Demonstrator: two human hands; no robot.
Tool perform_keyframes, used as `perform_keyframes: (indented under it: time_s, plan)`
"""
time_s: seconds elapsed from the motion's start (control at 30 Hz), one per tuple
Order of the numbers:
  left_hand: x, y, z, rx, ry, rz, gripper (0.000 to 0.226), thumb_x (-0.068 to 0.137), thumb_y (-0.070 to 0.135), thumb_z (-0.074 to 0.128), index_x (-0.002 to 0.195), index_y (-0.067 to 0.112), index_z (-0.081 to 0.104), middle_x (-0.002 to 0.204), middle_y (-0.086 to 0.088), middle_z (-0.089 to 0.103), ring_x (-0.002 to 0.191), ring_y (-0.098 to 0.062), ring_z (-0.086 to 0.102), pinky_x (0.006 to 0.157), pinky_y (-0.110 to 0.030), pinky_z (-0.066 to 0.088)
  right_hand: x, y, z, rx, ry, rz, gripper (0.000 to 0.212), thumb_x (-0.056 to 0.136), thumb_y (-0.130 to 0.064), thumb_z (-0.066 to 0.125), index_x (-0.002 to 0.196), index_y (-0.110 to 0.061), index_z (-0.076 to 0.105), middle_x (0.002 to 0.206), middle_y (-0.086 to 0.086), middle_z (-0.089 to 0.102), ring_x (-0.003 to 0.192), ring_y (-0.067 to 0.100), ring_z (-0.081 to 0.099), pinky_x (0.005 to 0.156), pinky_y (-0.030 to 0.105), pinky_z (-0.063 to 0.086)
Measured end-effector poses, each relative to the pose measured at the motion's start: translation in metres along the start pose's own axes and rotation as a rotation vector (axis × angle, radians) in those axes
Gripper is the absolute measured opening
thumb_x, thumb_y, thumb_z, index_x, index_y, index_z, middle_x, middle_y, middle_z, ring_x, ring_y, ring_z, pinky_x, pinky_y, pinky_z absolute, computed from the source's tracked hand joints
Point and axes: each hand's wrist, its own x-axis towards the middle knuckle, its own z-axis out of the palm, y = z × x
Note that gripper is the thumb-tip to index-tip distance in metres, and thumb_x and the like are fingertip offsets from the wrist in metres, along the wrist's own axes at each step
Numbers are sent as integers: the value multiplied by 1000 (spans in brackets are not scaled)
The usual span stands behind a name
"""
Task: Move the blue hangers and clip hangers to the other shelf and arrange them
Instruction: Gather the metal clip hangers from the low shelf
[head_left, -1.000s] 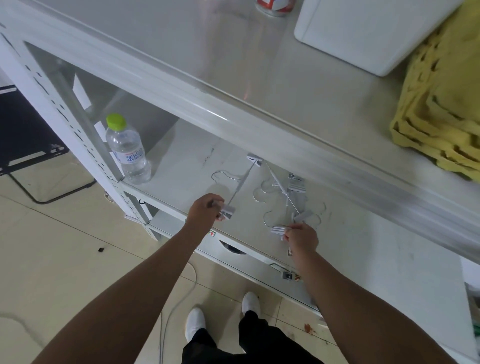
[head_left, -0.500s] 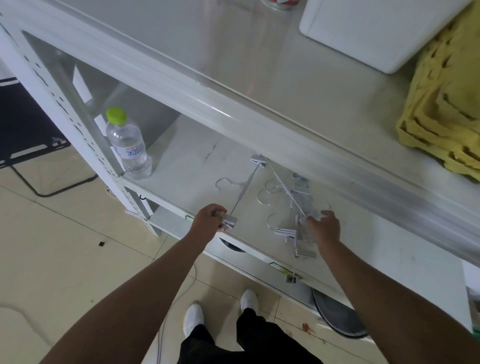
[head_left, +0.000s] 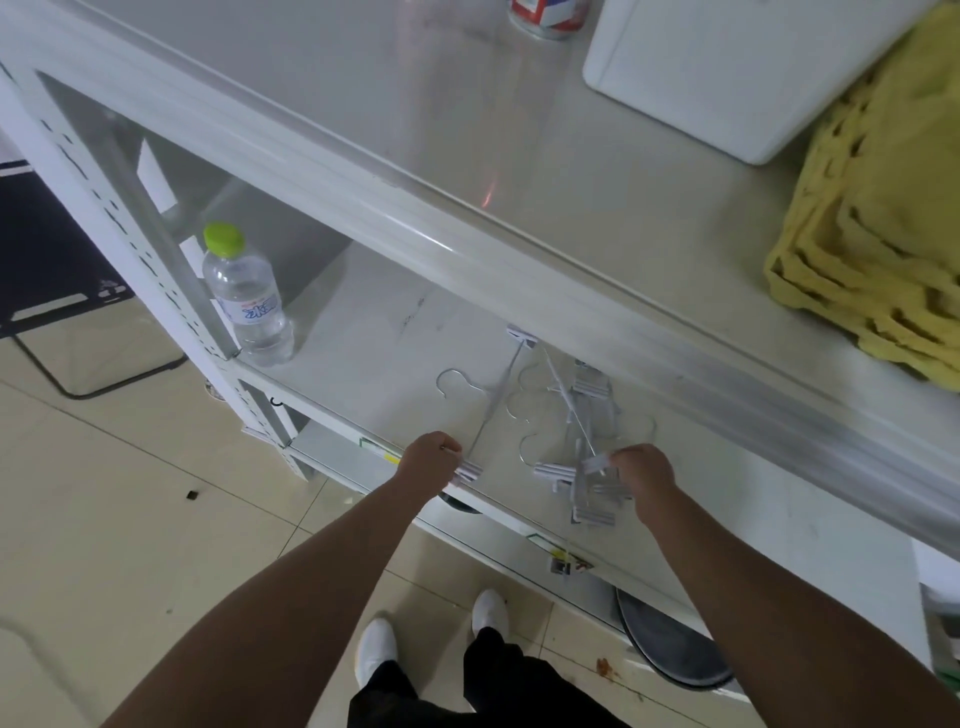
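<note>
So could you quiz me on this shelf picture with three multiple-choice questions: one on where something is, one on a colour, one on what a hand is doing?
1. Where does the water bottle stand?
A. at the left end of the middle shelf
B. on the top shelf
C. on the floor

2. What colour is the bottle's cap?
A. red
B. blue
C. green

3. What is the left hand doing?
A. hanging free
B. gripping the clip at the near end of a clip hanger
C. holding the bottle

Answers: 1 A, it stands beside the shelf's left post; 2 C, the cap is bright green; 3 B, its fingers curl round the clip, while the right hand pinches another in the pile of clip hangers.
</note>
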Motion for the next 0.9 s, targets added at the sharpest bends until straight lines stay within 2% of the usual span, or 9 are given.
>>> perform_keyframes:
  time_s: [0.07,0.1,0.17,0.3,0.37,0.6,0.67,0.8,0.9]
  plan:
    - [-2,9,9,221,-79,11,26,93,10,51,113,6,68,109,-13,66,102,-27,63,91,-32,50,0,10,-1,-106,20,-40,39,97,-18,52,134,-5,53,132,15,57,121,25,56,103,27,42]
    - [-3,14,15,301,-117,12,28,93,13,52,115,6,68,116,-12,67,110,-26,62,92,-30,48,-2,9,0,131,11,60,41,95,-20,55,132,-3,53,126,17,58,115,28,57,104,34,42]
    - [-5,20,29,407,-166,38,30,90,20,56,113,5,69,121,-11,66,116,-26,59,95,-29,47,-10,14,-1,64,-32,114,39,94,-25,59,125,-2,56,110,16,57,94,31,56,97,46,48]
    - [-11,26,59,217,-191,-2,45,86,28,65,122,5,55,121,-15,60,97,-26,57,78,-31,48,-24,24,-4,188,-233,155,22,91,-23,60,105,-7,65,99,18,65,83,30,63,73,38,53]
    - [-14,30,68,97,-209,-33,54,85,30,66,130,8,45,122,-15,56,95,-24,54,80,-33,48,-31,25,-2,190,-293,142,18,91,-23,58,98,-9,69,94,15,68,83,28,64,69,33,50]
    - [-22,41,75,-104,-315,-103,62,85,34,69,135,24,34,101,-11,64,64,-15,58,51,-23,48,-37,28,21,218,-424,107,42,84,-26,70,119,-7,58,107,16,68,94,28,67,64,32,55]
    - [-24,46,76,-67,-302,-112,55,85,37,68,130,23,41,97,-7,63,69,-17,61,59,-27,52,-36,26,24,216,-433,120,40,83,-26,71,116,-6,60,104,16,68,92,29,67,66,33,55]
    - [-24,51,79,5,-308,-84,50,83,44,68,122,17,52,117,-8,62,105,-27,63,84,-41,57,-36,22,34,267,-516,175,32,85,-26,67,109,-5,67,105,20,72,92,34,70,71,41,58]
    - [-26,52,78,-79,-303,-85,39,85,40,66,114,17,55,111,-9,66,97,-26,67,83,-44,59,-38,20,45,316,-495,190,36,85,-31,68,108,-4,67,104,21,73,94,38,71,79,51,59]
